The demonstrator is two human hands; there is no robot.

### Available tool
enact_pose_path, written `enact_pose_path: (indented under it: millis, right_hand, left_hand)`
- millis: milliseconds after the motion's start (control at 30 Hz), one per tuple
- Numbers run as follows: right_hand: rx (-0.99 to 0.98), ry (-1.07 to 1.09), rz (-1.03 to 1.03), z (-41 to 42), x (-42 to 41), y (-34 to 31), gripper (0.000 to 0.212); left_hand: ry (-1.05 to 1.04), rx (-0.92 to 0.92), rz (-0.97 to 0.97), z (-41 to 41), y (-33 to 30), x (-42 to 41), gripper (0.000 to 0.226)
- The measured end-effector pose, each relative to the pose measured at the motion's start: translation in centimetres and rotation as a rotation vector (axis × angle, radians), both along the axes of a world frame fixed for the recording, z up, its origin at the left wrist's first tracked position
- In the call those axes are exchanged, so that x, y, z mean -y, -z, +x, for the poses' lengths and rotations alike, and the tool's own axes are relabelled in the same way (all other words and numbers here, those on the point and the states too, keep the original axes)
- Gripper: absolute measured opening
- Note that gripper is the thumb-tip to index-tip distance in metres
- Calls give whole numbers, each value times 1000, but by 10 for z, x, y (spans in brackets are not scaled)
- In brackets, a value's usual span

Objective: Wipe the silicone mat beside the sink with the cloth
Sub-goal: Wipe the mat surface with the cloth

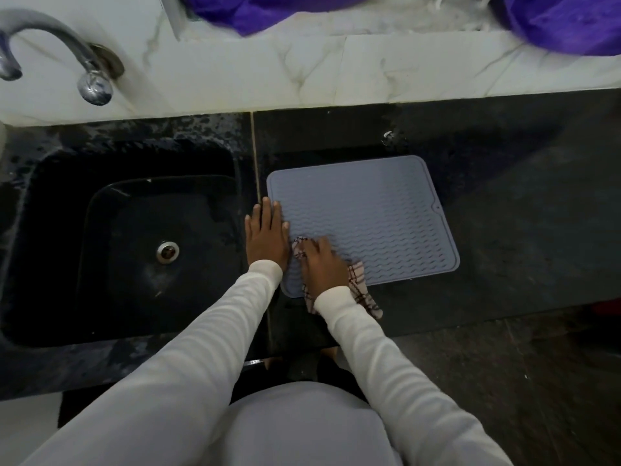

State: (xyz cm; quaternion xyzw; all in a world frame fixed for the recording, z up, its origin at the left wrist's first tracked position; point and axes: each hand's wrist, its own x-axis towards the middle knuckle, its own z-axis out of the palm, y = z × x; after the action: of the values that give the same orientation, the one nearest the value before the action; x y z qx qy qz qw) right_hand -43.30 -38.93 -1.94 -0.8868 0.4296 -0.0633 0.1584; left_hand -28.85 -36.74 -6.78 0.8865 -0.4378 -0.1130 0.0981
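Note:
A grey ribbed silicone mat (369, 210) lies flat on the black counter, just right of the sink. My left hand (267, 235) rests flat with fingers spread on the mat's left edge. My right hand (322, 264) presses a pink checked cloth (361, 290) onto the mat's near left corner. Part of the cloth pokes out ahead of my fingers, and the rest trails off the mat's front edge under my wrist.
A black sink (134, 237) with a metal drain (167, 252) is at the left, and a chrome tap (67, 52) rises above it. The wet black counter (521, 213) stretches right. Purple fabric (564, 21) lies on the white marble ledge behind.

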Motion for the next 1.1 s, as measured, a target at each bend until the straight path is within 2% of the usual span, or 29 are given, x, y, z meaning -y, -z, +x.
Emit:
enact_pose_path:
  millis: [200,300,400,467,600,700,833,1100]
  right_hand:
    - [149,-106,-138,-11,5,7,20]
    - [199,-189,-194,-2,2,6,30]
    - [125,-61,-106,2,4,12,20]
    - [59,-61,-53,0,10,17,18]
    - [-24,-6,-51,-25,32,15,23]
    - [-111,103,57,-57,64,11,32]
    - [-199,209,43,-102,112,2,35]
    - [-305,560,20,-195,195,-10,36]
  left_hand:
    - [4,-12,-62,0,2,-2,52]
    - [1,-23,-83,1,2,-2,51]
    - [8,-1,-72,2,4,-3,52]
    - [11,3,-71,2,4,-3,54]
    - [7,-20,-58,3,3,-1,53]
    - [8,1,-48,2,3,-2,53]
    - [15,4,-45,3,3,-3,54]
    - [12,-8,-29,1,1,-3,54]
